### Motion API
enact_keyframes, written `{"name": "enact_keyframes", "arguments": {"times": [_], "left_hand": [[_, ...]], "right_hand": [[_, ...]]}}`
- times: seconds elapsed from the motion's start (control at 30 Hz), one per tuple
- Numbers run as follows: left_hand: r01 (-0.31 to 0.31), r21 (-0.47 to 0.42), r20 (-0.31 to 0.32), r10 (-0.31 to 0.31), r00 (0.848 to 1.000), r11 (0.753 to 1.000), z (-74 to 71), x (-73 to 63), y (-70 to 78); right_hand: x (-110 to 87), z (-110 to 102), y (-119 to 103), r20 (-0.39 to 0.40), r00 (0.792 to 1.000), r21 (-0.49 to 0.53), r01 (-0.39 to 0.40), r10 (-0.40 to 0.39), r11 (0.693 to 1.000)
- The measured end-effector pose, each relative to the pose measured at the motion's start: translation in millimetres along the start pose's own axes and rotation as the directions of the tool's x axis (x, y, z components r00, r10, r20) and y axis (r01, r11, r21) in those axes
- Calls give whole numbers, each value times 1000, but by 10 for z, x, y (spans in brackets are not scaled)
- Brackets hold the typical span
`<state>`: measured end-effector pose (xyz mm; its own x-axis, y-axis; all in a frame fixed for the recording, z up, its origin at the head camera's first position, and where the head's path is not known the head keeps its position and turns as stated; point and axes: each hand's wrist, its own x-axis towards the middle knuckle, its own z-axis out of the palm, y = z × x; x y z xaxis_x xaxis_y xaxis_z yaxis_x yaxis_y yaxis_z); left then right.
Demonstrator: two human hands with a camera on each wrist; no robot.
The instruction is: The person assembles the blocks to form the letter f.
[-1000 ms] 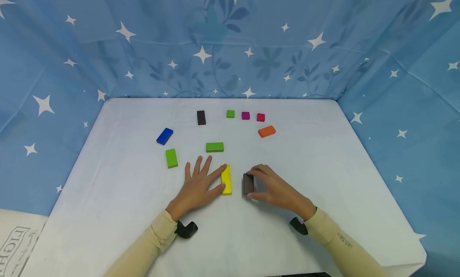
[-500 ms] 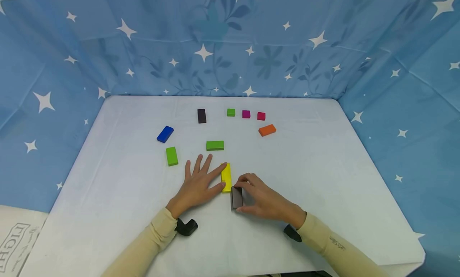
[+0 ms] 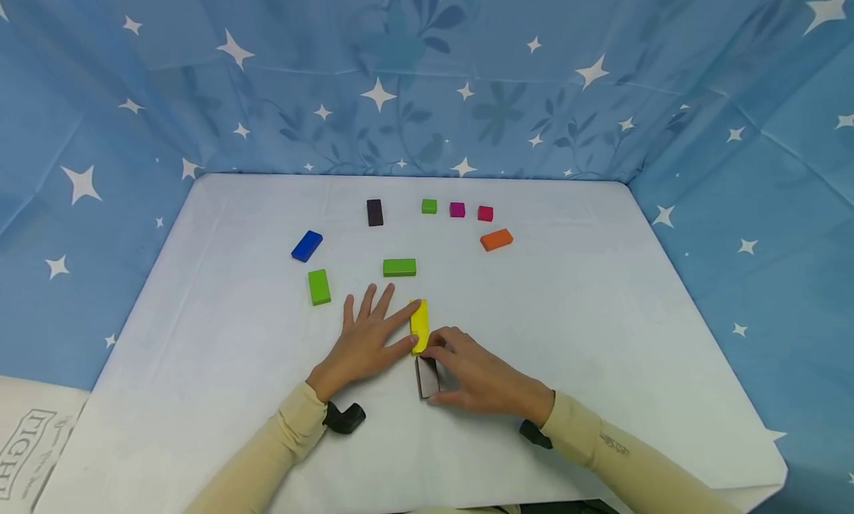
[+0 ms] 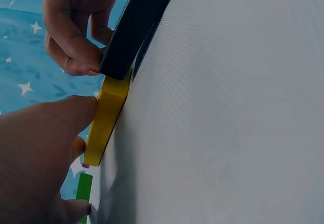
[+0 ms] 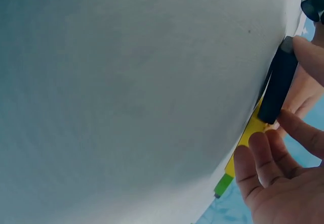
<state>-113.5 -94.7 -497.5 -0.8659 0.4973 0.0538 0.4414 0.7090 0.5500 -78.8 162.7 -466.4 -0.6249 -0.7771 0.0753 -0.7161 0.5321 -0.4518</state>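
Observation:
My left hand (image 3: 363, 351) lies with fingers spread on the table, index fingertip and thumb on the long yellow block (image 3: 419, 327). In the left wrist view its thumb touches the upper side of that yellow block (image 4: 108, 115). My right hand (image 3: 477, 373) pinches a dark grey block (image 3: 428, 378) by its two ends, between thumb and fingertips. This grey block is close over the tabletop, tilted, with its far end right at the near end of the yellow one. The right wrist view shows the grey block (image 5: 279, 80) overlapping the yellow block's end.
Beyond the hands lie two green blocks (image 3: 399, 268), a blue block (image 3: 307, 246), a black block (image 3: 375, 213) and an orange block (image 3: 497, 239). Small green (image 3: 429, 206), magenta (image 3: 457, 210) and red (image 3: 485, 213) cubes form a row at the back. A star-patterned curtain (image 3: 414, 76) borders the white table (image 3: 567, 299).
My right hand has brought the dark grey block left and nearer to me, from beside the yellow block to its near end, tilting it. My left hand has stayed in place.

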Motion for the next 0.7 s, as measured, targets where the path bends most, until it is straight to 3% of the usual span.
{"name": "enact_keyframes", "arguments": {"times": [0.4,0.7], "left_hand": [[-23,-11,1,23,1000,1000,-10,2,-10],[-20,-3,6,20,1000,1000,-16,-2,-8]], "right_hand": [[83,12,-28,10,1000,-104,25,-24,994],[83,21,-30,-1,999,-126,38,-38,991]]}}
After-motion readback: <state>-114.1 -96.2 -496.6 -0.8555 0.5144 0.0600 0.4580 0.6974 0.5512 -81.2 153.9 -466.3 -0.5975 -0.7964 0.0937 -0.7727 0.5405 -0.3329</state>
